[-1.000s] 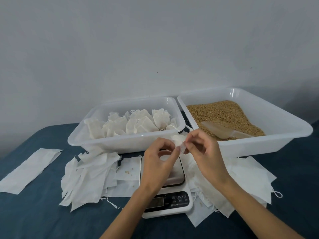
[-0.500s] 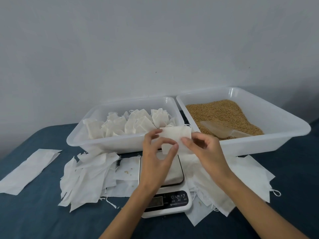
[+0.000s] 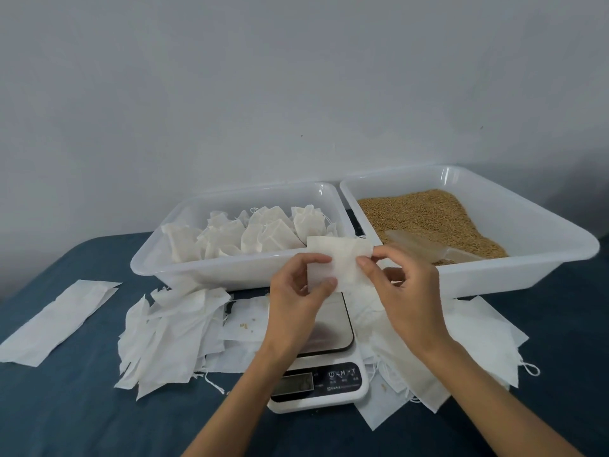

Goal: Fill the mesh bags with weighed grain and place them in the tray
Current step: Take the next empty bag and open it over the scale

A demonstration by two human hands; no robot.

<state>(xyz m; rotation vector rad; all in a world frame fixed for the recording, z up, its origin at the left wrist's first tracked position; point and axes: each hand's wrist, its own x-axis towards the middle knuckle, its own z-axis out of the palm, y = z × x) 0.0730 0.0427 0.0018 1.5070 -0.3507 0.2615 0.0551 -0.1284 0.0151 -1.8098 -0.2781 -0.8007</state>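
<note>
Head view: empty mesh bag (image 3: 339, 263) held flat above the kitchen scale (image 3: 324, 354), pinched by left hand (image 3: 296, 301) and right hand (image 3: 403, 296). Filled bags (image 3: 250, 237) in far-left tray (image 3: 230, 270); grain (image 3: 425, 214) in far-right tray (image 3: 514, 272).

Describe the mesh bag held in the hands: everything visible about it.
The mesh bag is a small, flat, white rectangle of thin, slightly see-through fabric, looking empty and unfilled. It is held up in the air above the kitchen scale, in front of the tray of filled bags. The left hand pinches its left edge and the right hand pinches its right edge, holding it spread between them. No drawstring can be made out.
</note>
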